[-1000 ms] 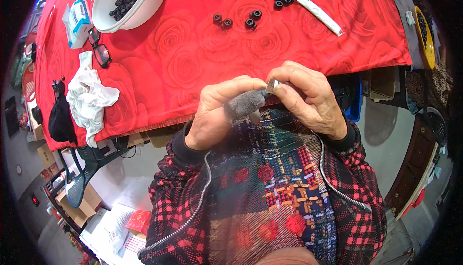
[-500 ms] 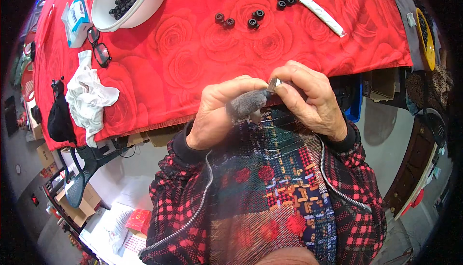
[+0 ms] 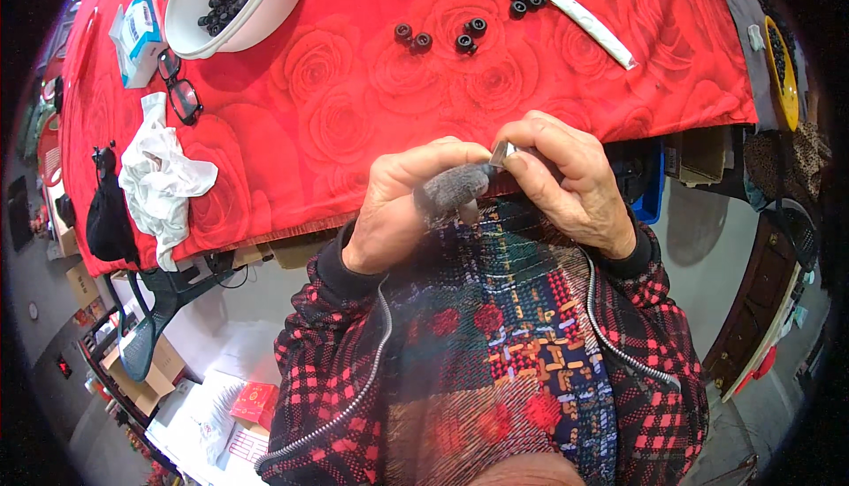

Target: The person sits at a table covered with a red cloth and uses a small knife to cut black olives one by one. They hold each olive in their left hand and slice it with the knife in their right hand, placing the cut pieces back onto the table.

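A red cloth (image 3: 354, 106) printed with roses covers the table, which fills the far half of the view; its near edge runs from lower left to upper right just beyond the hands. Below it, a grey floor shows at the left with cardboard boxes (image 3: 133, 371) and papers, and dark furniture stands at the right. Nearest the camera is the person's own red plaid jacket (image 3: 495, 362), zip open. On the cloth, far left, sits a white bowl (image 3: 190, 17) of small black rings, with a blue-and-white box (image 3: 137, 30) and glasses (image 3: 181, 88) beside it, and a crumpled white bag (image 3: 159, 176) and a black pouch (image 3: 106, 212) nearer the left edge. More black rings (image 3: 469, 35) lie scattered at the far middle, next to a white strip (image 3: 588, 26). A yellow dish (image 3: 783, 70) sits at the far right. The left hand (image 3: 398, 212) and the right hand (image 3: 566, 185) meet just off the table's near edge, above the lap. The left hand's fingers are curled, one wearing a grey cot (image 3: 451, 190) whose long axis runs left to right, tip pointing right. The right hand's thumb and forefinger are pressed together, pinching a small shiny piece (image 3: 502, 152) at the cot's tip; what it is cannot be made out.
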Demonstrator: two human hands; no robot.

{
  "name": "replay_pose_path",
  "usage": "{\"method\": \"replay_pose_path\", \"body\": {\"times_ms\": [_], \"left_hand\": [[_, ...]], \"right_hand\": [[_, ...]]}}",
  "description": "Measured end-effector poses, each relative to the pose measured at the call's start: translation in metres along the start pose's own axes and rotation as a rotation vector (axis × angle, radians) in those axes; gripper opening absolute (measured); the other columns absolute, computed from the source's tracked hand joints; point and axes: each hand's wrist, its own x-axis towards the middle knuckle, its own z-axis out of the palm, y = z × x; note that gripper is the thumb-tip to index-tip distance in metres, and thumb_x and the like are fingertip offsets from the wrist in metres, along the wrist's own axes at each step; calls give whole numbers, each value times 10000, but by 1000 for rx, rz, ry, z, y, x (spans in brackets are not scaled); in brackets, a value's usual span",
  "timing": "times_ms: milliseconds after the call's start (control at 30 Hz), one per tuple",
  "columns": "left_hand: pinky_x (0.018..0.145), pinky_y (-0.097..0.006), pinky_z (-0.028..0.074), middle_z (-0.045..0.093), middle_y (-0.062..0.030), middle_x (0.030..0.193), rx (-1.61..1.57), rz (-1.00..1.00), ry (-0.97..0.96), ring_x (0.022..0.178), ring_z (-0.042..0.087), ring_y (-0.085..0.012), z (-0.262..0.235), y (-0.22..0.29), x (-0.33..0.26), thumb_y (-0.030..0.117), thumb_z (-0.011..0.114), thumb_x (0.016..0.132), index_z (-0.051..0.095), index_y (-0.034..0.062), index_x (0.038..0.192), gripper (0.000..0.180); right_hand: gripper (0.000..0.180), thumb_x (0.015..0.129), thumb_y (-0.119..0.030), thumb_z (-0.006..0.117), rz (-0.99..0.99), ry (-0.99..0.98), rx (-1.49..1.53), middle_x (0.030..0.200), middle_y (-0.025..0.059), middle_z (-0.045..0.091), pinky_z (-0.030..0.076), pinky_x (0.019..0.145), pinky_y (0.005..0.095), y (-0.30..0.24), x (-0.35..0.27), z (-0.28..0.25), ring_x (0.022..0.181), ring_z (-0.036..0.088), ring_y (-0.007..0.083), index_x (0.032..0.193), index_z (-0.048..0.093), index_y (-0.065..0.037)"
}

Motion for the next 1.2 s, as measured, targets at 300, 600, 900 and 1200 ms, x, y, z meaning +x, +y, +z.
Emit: {"method": "replay_pose_path", "body": {"times_ms": [300,600,900,1200], "left_hand": [[666,-222,486,583,-51,946,-1,14,-5,790,576,-102,-1,0,3,38,558,898,614,-22,1102,220],[663,-219,478,579,-42,934,74,65,32,791,570,-93,0,-2,4,24,566,890,623,-18,1089,211],[655,-215,460,571,-31,934,93,53,51,769,559,-82,-1,-1,9,40,575,890,624,-20,1083,208],[640,-212,438,562,-20,890,114,14,50,726,542,-74,-4,3,14,55,568,900,627,-17,1073,196]], "right_hand": [[113,847,-58,571,-3,2,-17,748,134,550,451,595,342,2,1,-1,675,586,273,937,583,10],[111,846,-66,576,8,2,-17,759,135,559,447,598,346,4,2,0,680,578,288,932,586,4],[102,846,-61,573,26,12,-8,755,136,558,444,597,346,8,5,-1,678,575,290,923,588,3],[93,853,-68,570,32,-20,-14,773,131,573,459,617,343,11,11,-6,705,591,289,913,595,-1]]}}
